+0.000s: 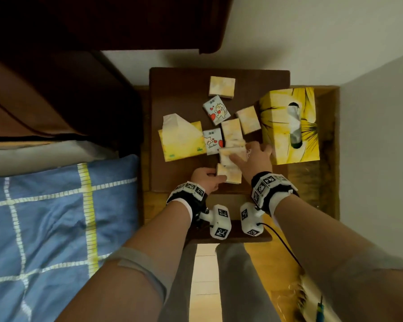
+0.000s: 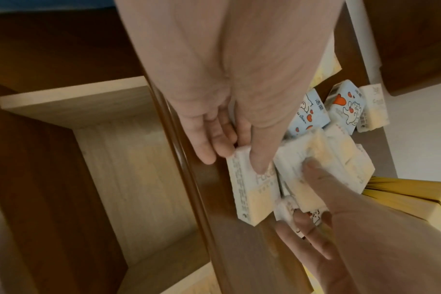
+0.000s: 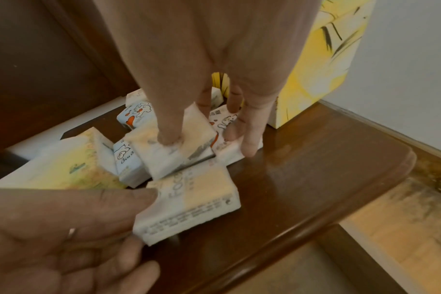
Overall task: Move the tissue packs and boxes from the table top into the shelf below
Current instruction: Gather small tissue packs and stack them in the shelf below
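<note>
Here, frame centre: left hand [image 1: 206,180] pinches soft, light pocket pack [image 1: 229,174] by edge; right hand [image 1: 254,159] grasps neighbouring pack [image 1: 232,154] across faces.

Bed [image 1: 56,228]: left of frame, blue cover with a white and yellow grid.
Headboard [image 1: 44,94]: dark brown wood, beyond the bed.
Floor [image 1: 205,287]: light wood planks.
Wall [image 1: 312,31]: white, meeting a second white wall at the right in a corner.
Cable [image 1: 286,247]: black, running over the floor at right.
</note>
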Available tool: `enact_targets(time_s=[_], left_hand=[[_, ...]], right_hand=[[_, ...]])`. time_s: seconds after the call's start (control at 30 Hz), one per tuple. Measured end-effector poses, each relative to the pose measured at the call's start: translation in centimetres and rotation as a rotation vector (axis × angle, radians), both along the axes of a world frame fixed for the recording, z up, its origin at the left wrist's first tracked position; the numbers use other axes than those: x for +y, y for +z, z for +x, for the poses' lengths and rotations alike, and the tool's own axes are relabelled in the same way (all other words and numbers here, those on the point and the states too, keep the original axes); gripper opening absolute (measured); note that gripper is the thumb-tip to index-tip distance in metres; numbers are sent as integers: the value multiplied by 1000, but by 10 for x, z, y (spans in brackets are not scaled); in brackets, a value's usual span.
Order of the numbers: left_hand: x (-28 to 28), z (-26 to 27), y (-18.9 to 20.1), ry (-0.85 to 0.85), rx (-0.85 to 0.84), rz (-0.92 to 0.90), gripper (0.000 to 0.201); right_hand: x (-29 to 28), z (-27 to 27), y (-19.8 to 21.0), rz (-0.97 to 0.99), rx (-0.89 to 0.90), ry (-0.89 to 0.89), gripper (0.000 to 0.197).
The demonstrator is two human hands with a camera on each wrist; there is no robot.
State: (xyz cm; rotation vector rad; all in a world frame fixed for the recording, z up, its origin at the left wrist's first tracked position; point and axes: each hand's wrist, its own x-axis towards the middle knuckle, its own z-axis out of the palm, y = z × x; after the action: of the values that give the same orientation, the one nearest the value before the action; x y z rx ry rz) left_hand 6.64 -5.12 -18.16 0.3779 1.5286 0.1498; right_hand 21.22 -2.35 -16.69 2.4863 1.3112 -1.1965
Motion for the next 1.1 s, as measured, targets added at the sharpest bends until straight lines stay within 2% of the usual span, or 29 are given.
enact_targets(time_s=[0.17, 0.23, 0.3, 0.4, 0.5, 0.6, 0.67, 0.77, 0.83, 0.97, 1.03, 1.1], left_hand=[[-12, 9, 5, 19, 175, 79, 30], [-18, 3, 10, 92, 205, 84, 20], [-28, -8, 18, 196, 237, 101, 24], [-46, -29, 31, 310, 234, 115, 40], [-54, -42, 42, 341, 161, 72, 53], [-54, -47, 35, 357, 115, -23, 40], [-52, -48, 24, 369, 138, -62, 39], [-47, -48, 4, 304, 201, -54, 49], [-45, -51, -4, 246, 228, -23, 47], [-45, -59, -11, 134, 243, 54, 43], [-45, -65, -11, 114, 237, 76, 43], [-43, -73, -11, 111, 229, 79, 47]], right_hand=[[-16, 15, 1, 136, 115, 25, 53], [-21, 17, 3, 169, 168, 21, 57], [-28, 17, 5, 159, 192, 37, 68], [-35, 16, 3, 71, 134, 147, 89], [-35, 11, -2, -19, 13, 268, 103], [-37, 2, -14, 28, -169, 321, 100], [-40, -2, -22, 82, -195, 244, 87], [-44, -2, -31, 129, -158, 121, 77], [-48, -3, -30, 146, -135, 77, 77], [-66, -4, -15, 239, -70, -123, 82], [-75, -8, -8, 292, -24, -121, 83], [-81, -14, -4, 325, 24, 19, 85]])
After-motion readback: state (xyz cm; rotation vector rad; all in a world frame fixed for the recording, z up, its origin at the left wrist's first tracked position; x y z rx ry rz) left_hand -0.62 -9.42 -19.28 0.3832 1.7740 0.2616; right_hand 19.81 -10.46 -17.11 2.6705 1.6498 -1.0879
